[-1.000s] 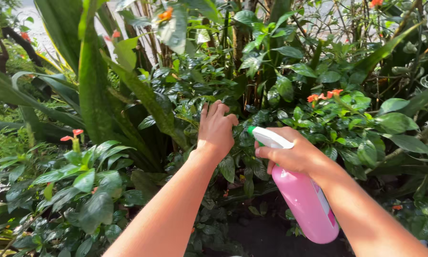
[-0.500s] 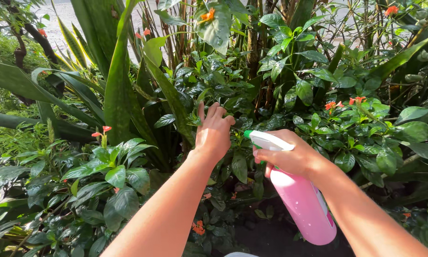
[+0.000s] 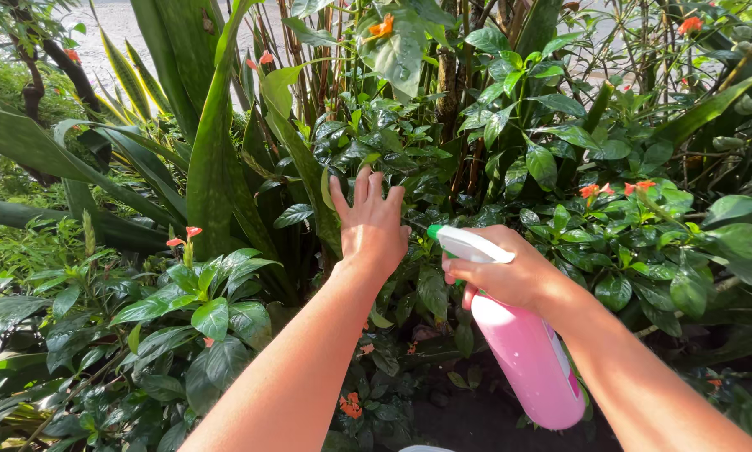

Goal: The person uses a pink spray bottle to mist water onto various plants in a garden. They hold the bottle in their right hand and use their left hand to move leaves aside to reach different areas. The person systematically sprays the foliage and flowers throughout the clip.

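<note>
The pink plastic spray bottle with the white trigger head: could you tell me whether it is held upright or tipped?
Tipped. The pink plastic spray bottle leans in the right hand, base toward the camera, green nozzle toward the leaves.

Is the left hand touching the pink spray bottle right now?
Apart. The head view shows the left hand spread against dark green leaves, with foliage visible between it and the pink spray bottle, which only the right hand grips.
</note>
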